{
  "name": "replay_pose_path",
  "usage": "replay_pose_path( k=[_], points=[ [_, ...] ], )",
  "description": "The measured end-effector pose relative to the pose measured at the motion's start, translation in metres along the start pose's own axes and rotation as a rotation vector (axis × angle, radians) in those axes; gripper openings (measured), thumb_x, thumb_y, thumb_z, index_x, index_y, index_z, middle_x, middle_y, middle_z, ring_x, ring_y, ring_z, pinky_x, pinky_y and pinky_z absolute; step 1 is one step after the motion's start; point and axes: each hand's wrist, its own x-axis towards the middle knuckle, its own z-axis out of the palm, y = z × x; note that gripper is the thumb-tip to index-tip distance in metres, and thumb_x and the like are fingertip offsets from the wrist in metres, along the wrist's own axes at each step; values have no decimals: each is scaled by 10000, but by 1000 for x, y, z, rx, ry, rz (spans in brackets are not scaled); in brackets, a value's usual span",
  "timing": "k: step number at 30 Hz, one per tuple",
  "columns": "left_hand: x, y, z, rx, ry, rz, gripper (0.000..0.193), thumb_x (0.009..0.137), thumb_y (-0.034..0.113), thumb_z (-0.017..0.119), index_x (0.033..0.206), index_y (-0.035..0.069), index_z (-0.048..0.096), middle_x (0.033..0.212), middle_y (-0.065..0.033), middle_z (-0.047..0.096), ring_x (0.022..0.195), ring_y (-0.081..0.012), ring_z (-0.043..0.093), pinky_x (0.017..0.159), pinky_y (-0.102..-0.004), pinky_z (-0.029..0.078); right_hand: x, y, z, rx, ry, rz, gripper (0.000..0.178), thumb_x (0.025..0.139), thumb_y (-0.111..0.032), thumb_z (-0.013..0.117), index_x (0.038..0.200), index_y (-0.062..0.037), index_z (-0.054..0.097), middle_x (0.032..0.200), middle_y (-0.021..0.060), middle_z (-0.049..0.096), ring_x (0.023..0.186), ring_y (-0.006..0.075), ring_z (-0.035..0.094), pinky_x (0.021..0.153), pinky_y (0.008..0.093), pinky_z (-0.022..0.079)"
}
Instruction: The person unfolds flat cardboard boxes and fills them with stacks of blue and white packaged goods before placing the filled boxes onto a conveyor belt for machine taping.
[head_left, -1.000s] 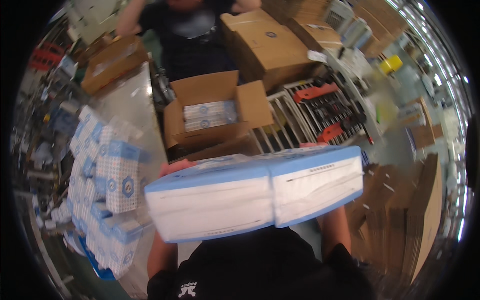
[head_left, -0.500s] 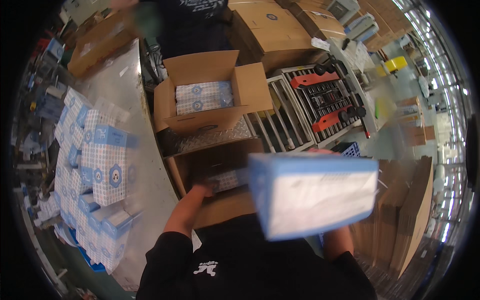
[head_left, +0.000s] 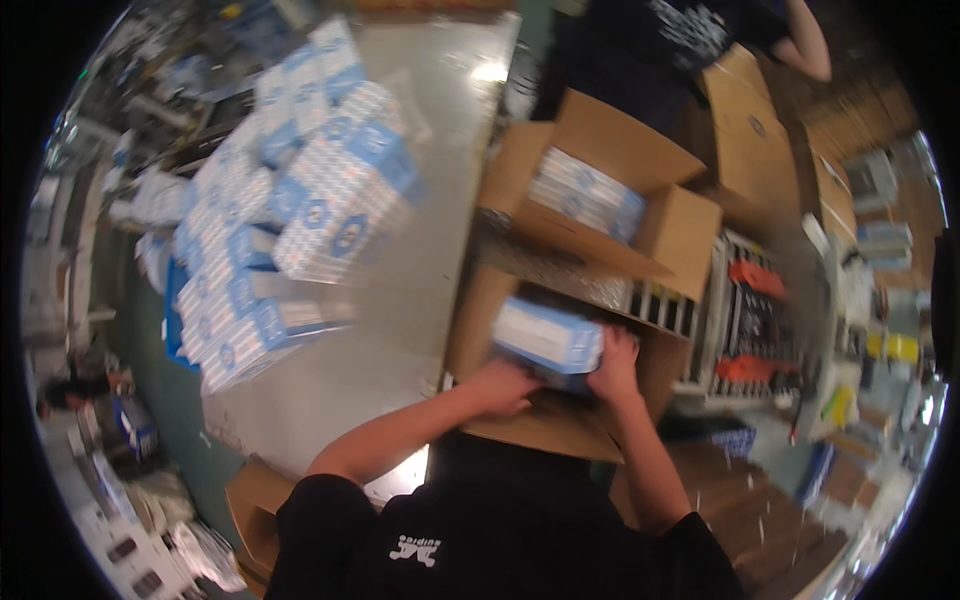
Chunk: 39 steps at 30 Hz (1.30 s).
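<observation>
A blue and white box [head_left: 545, 334] sits tilted in the mouth of the near open carton [head_left: 480, 325]. My right hand [head_left: 614, 362] is closed around its right end. Against the box's near lower edge is my left hand [head_left: 503, 388], blurred, its fingers partly hidden beneath the box, so I cannot tell whether they grip it. The carton's inside is mostly covered by the box and my hands. Just beyond, a second open carton [head_left: 690, 240] contains blue and white patterned boxes [head_left: 583, 195].
Patterned boxes [head_left: 345, 225] are heaped on the metal table [head_left: 400, 330] at left. A roller conveyor [head_left: 708, 330] with red fittings [head_left: 755, 370] is at right. Across from me stands a person in a dark shirt [head_left: 625, 60], near closed cartons [head_left: 755, 140].
My view has swung left. The blue and white box has gone from in front of my chest down to the near carton, my right hand with it. My left hand remains at that carton.
</observation>
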Motion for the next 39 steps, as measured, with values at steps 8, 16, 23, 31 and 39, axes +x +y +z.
replay_pose_path(
  k=[8,16,23,31,39],
  points=[
    [-79,-148,-226,695,928,-646,666,800,340,782,1371,72,566,1313,-188,587,1218,-403,541,992,-540,445,-13,43,139,69,-251,-53,1069,734,-160,782,1636,-206,209,1665,177,231,1457,437,344,1186,645,267],
    [-90,-193,-234,412,607,-1031,972,608,390,921,1438,142,481,1535,-175,408,1382,-421,433,1008,-643,429,-32,5,151,10,-102,57,1234,590,-407,919,1580,-116,242,1534,169,408,1421,344,381,1207,552,204],
    [-118,-142,-202,-217,922,-980,1060,626,223,896,1511,102,326,1267,-189,653,1177,-374,640,987,-423,512,34,-68,76,-225,-308,168,1170,635,-419,874,1591,-112,274,1322,151,611,1193,318,583,1027,473,387],
    [-130,-25,-150,-769,1069,-440,917,699,59,894,1492,10,436,1399,-115,600,1277,-238,595,1089,-415,485,47,-29,124,576,-844,-154,1179,751,-340,869,1657,-119,147,1677,165,286,1496,401,342,1190,508,347],
    [-34,53,-120,-817,653,121,929,630,109,940,1443,66,493,1479,-162,503,1506,-363,343,1233,-474,259,-31,-50,-120,2082,-229,-185,490,1098,-336,428,1477,-26,412,1339,210,576,1221,292,574,1106,452,438]
  ],
)
